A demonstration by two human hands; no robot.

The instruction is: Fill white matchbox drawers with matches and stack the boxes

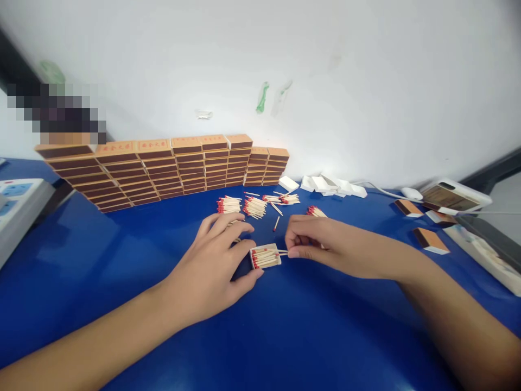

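Note:
A small white matchbox tray (pixel 278 262) lies on the blue table, partly filled with red-tipped matches (pixel 264 258). My left hand (pixel 215 260) grips the tray's left end between thumb and forefinger, its other fingers spread over the table. At the tray's right end, my right hand (pixel 311 239) pinches a couple of matchsticks (pixel 284 253) by their plain ends, their other ends over the tray. Just beyond my hands are piles of loose matches (pixel 255 207), and one single match (pixel 277 223) lies apart. Another match pile (pixel 316 211) is partly hidden behind my right hand.
Stacked matchboxes (pixel 154 168) form a wall at the back left. Empty white trays (pixel 331 185) lie by the white wall. On the right are loose matchbox covers (pixel 431 240), a white device (pixel 456 194) and a cable. A grey-white device (pixel 24 212) stands at left; a blurred-out person is behind.

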